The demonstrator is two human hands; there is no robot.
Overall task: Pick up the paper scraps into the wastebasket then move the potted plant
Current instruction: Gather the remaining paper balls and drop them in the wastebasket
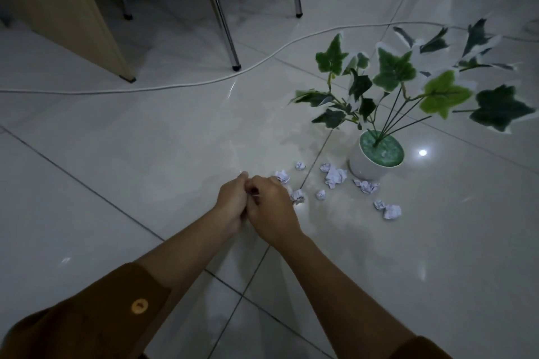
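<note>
The fingers of the left hand [232,198] and the right hand [269,207] are curled inward and pressed against each other above the floor [145,154]. A thin pale sliver shows between them, too small to tell what it is, so whether either hand holds anything cannot be told.

The scraps [335,176] lie on the floor just right of the fingers and beyond them. Two crumpled bits sit right beside the right knuckles, one partly hidden behind the hand. The others are scattered farther right, in a loose band that reaches the foot of the pot [361,166]. One larger crumpled piece lies just beside the pot's left side, and another at its front.

The plant [393,70] stands upright in the white pot, well right of the fingers, its leaves spreading wide to the right.

Left of the fingers and toward the person the floor is bare glossy tile. Beyond the fingers a white cable [175,86] runs across the floor. Past it stand chair legs [224,26] and a wooden panel [73,9]. The room is dim. Brown sleeves [87,315] cover the upper forearms.
</note>
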